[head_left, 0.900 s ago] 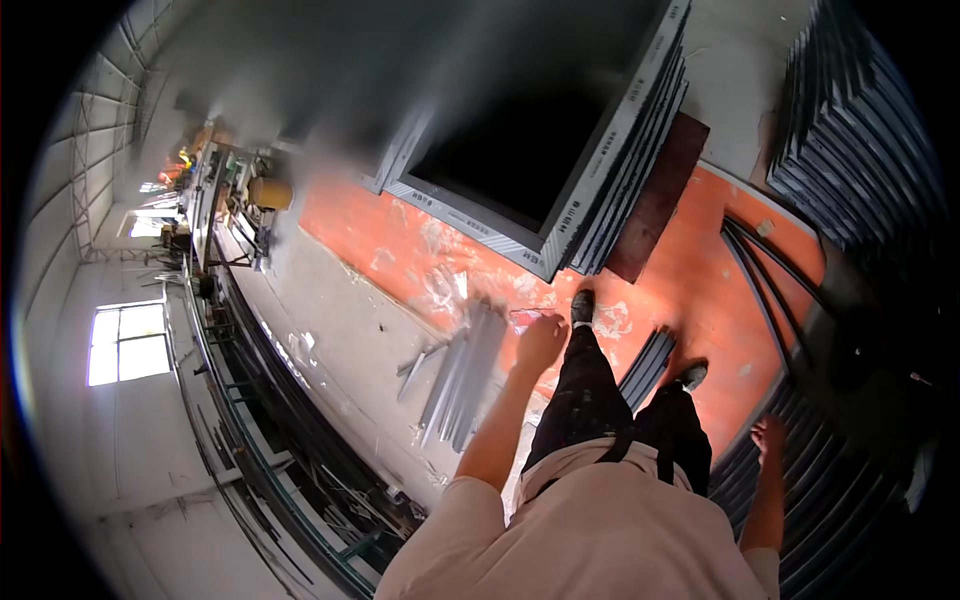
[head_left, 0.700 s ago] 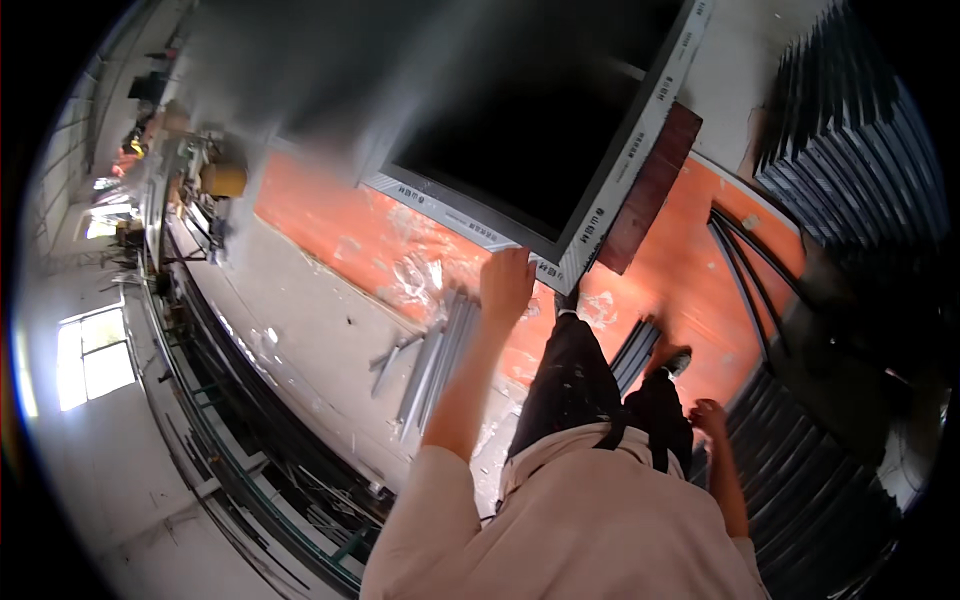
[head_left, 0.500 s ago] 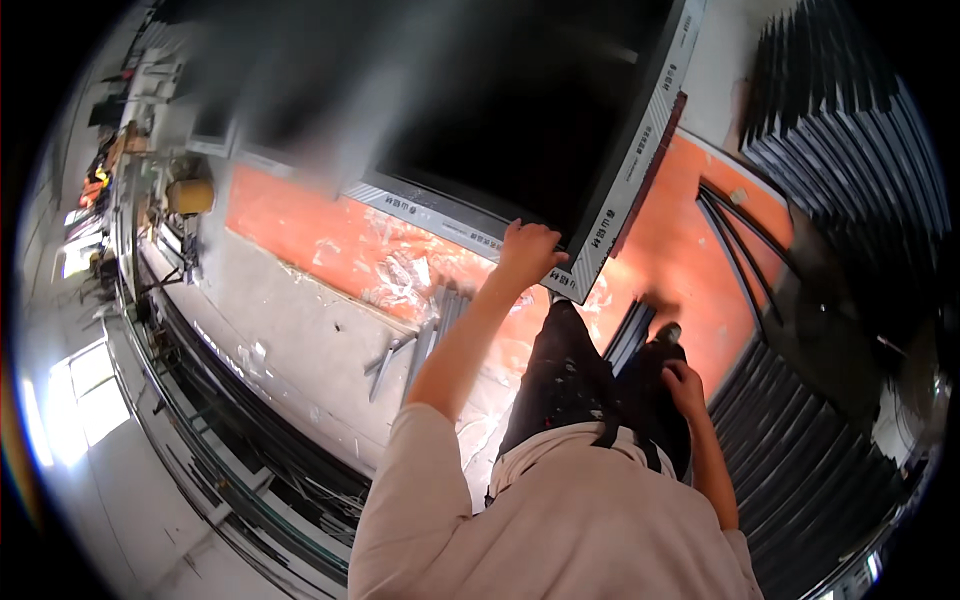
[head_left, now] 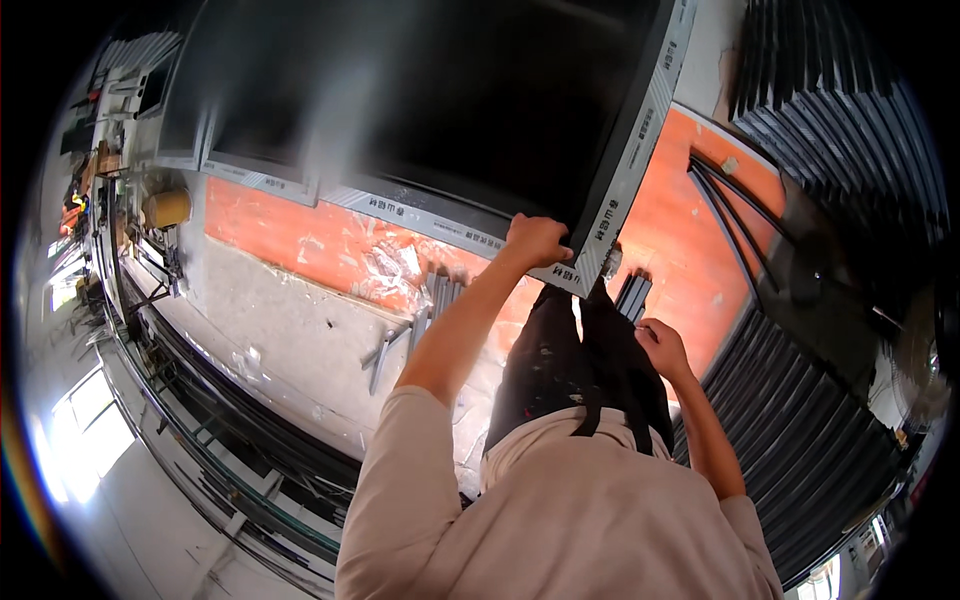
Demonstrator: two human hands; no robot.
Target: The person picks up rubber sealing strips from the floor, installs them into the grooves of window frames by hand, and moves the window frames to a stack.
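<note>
A large window frame (head_left: 645,140) with a dark inner area and white printed film on its edges fills the upper middle. My left hand (head_left: 537,243) is closed over its near edge, close to the near right corner, with the thumb on the inner side. My right hand (head_left: 662,348) hangs beside my right thigh, apart from the frame. Its fingers are curled and nothing shows in them. Just beyond that hand, a short bundle of dark metal profiles (head_left: 633,294) lies on the orange floor sheet (head_left: 690,245).
More film-edged frames (head_left: 262,182) stand at the left. Stacked dark profiles (head_left: 830,130) rise at the far right, and a row of them (head_left: 800,440) lies near right. Loose strips (head_left: 735,225) rest on the sheet. Long bars (head_left: 225,400) line the left side, past a yellowish drum (head_left: 167,208).
My right hand has moved forward and slightly left. My legs have come closer together. The left hand keeps its hold at the frame's near corner, and a reddish strip beside the frame no longer shows.
</note>
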